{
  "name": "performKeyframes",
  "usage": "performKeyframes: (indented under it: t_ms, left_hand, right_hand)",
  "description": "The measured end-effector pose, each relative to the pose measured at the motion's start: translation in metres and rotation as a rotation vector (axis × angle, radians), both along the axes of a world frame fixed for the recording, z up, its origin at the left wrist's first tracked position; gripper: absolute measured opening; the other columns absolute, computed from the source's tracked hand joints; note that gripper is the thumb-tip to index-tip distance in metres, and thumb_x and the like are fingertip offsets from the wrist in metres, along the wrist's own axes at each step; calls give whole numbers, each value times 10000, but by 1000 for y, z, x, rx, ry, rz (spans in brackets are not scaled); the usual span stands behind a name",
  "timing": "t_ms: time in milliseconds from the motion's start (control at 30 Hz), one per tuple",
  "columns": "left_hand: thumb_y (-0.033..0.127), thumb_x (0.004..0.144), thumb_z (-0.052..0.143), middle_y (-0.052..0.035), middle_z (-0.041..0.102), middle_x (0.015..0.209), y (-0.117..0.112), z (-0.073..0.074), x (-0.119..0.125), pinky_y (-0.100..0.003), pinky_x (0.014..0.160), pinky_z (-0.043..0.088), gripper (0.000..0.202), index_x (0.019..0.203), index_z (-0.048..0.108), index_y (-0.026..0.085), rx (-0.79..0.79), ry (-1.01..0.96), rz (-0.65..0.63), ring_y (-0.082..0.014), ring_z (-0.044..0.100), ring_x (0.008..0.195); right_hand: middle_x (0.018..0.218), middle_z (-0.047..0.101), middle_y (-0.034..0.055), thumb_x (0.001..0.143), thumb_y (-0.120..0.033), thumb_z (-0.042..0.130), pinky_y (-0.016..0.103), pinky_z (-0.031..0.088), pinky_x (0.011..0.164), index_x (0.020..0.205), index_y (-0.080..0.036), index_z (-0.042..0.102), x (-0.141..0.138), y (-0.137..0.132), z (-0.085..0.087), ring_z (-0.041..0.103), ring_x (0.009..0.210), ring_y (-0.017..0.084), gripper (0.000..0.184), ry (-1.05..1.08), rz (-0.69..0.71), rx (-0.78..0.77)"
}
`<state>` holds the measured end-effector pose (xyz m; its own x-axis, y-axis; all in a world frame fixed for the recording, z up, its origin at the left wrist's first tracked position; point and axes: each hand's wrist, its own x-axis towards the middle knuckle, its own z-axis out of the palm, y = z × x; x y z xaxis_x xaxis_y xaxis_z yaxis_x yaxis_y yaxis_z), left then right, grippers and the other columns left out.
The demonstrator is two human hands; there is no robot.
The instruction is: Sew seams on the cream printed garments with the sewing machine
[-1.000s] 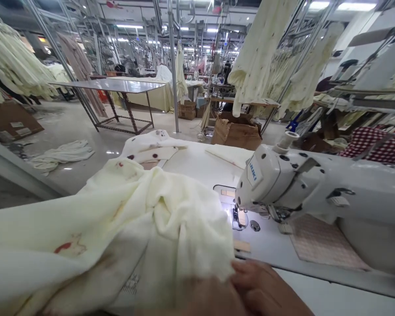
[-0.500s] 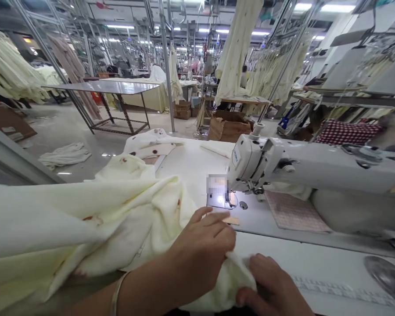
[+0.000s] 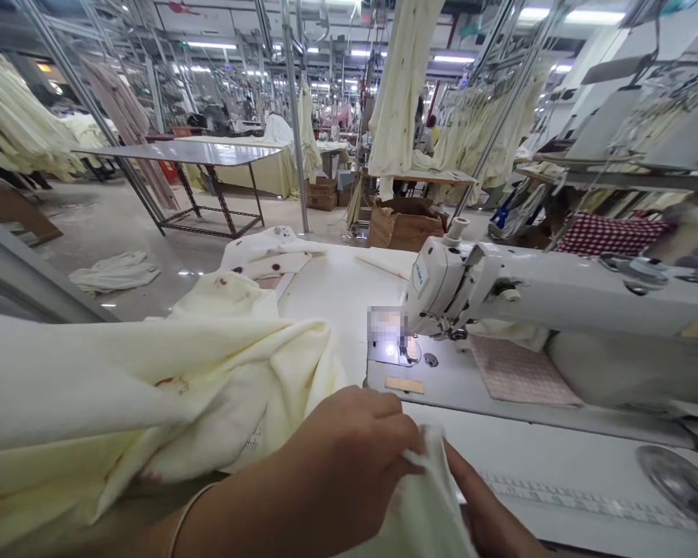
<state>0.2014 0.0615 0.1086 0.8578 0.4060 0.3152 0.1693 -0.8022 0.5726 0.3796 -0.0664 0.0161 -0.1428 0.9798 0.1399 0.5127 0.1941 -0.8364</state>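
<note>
A large pale yellow fabric piece with reddish-brown printed motifs drapes over the left side of the sewing table. My left hand, with a thin bangle at the wrist, is closed in a pinch on a raised fold of this cloth, low in the middle of the view. On the other side of the fold, my right hand holds against the cloth, which hides most of its fingers. Both hands are in front of a white sewing machine, short of its lit needle area.
A tan strip lies on the machine bed beside a pink checked cloth. A printed ruler scale runs along the table front toward a round metal disc. Beyond stand a metal-topped table and a cardboard box.
My left hand has curled tighter round the fold and come slightly nearer. The fold is pulled up more upright, and my right hand has shifted behind it, its thumb now hidden.
</note>
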Motion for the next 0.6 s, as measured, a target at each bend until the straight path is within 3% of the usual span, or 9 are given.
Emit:
performKeyframes:
  t_ms: [133,200,300,367,467,500,600]
  left_hand:
    - [130,832,503,-16,568,707,-5,-9,7,-278,599,399,104,846,599,169,226,-178,114,-155,496,648]
    - [148,846,518,-13,569,738,-6,-15,11,-279,607,400,91,895,590,177,253,-241,160,-149,492,659]
    - [148,872,485,-14,568,770,-10,-22,14,-289,662,417,97,840,572,177,210,-288,203,-149,506,718]
    - [149,895,409,-18,561,758,-13,-23,10,-279,656,426,170,776,528,166,151,-282,184,-145,511,720]
    - [150,906,339,-1,516,707,-7,-9,-8,-226,523,380,196,774,483,165,205,-191,73,-109,463,596]
    - [153,905,343,8,496,689,0,1,-15,-224,486,342,191,777,483,168,313,-150,39,-105,434,563]
    - [153,905,362,11,488,692,34,35,-21,-247,467,263,182,792,503,180,739,3,-25,-122,402,554]
  right_hand:
    - [866,672,9,835,-366,559,263,538,557,1402,-344,235,6,26,-21,664,740,189,653,-90,9,120]
    - [898,663,16,837,-396,549,262,542,564,1384,-339,275,7,30,-21,660,793,199,614,-117,11,162]
    - [880,650,25,840,-412,530,252,542,573,1346,-304,333,5,19,-2,651,825,210,553,-86,12,210]
    - [889,632,37,846,-372,528,270,545,653,1276,-283,395,0,10,18,636,860,212,459,-31,-89,217]
    - [988,584,58,858,-319,521,303,530,742,1033,-273,459,-16,7,32,601,922,201,191,128,-202,211]
    - [972,570,53,862,-330,516,293,532,708,935,-267,437,-24,9,31,601,885,187,124,218,-178,216]
    - [799,530,9,879,-378,475,225,489,519,788,-257,303,-47,13,12,568,626,124,230,476,-70,201]
